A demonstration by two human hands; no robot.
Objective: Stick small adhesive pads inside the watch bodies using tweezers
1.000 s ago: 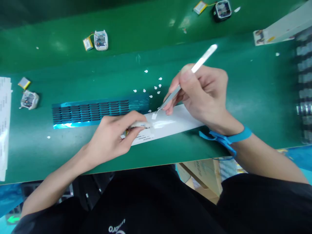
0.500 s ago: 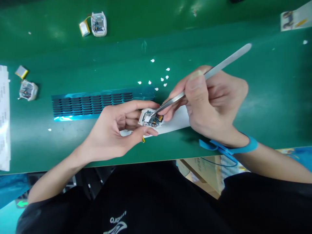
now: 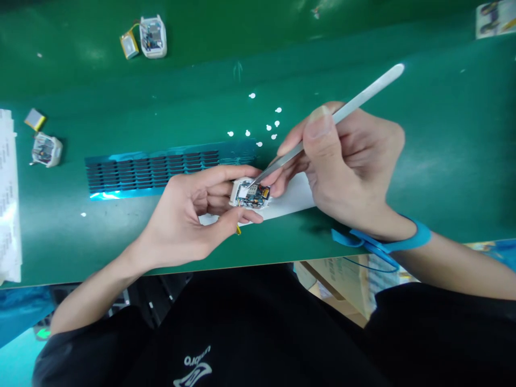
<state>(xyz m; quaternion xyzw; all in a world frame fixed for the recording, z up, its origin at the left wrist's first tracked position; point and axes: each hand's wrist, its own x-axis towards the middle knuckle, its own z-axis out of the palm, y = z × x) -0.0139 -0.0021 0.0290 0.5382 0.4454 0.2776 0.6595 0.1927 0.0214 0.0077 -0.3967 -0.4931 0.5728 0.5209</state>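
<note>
My left hand [image 3: 197, 215] is closed around the edges of an open white watch case [image 3: 250, 194], whose circuit board faces up. A small white patch [image 3: 243, 190] shows on the board's left part. Metal tweezers [image 3: 355, 105] are pinched in my right hand [image 3: 350, 166], their tips touching or just over that patch. Fingertips of the right hand rest near the case's right edge. A bit of yellow [image 3: 238, 230] pokes out below my left thumb. White paper [image 3: 296, 200] lies under both hands.
Several small white tabs [image 3: 269, 128] lie scattered beyond the hands. A blue sheet with dark strips [image 3: 153, 174] is at left. Two more open cases, one at far left [image 3: 47, 149] and one at the back [image 3: 153, 36], have batteries attached. A blue wrist strap [image 3: 411, 236] circles my right wrist.
The tweezers' tips have shifted slightly on the board, and more of a silver metal part beside the white patch shows. My left hand still holds the case; the view has shifted a little.
</note>
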